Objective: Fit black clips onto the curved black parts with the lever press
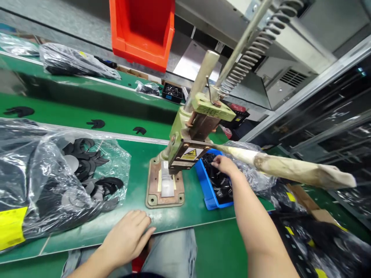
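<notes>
My right hand (pixel 225 165) reaches into a blue bin (pixel 207 188) of small black parts (pixel 218 178). Its thumb and fingertips are pinched together over the parts; whatever is between them is too small to make out. My left hand (pixel 129 234) lies at the front edge of the green table, thumb apart from the fingers, holding nothing. Between the hands stands a green hand press (pixel 185 135) with a warning label. On its base plate (pixel 153 185) sits a pale metal fixture (pixel 167 185) under the ram. No part can be made out on the fixture.
The press's wrapped lever (pixel 286 166) sticks out above my right forearm. A clear plastic bag (pixel 116 146) with dark curved pieces lies left. Several dark pieces (pixel 97 123) rest on the green strip behind. A red-orange bin (pixel 142 54) hangs above; bagged parts (pixel 327 239) fill the right.
</notes>
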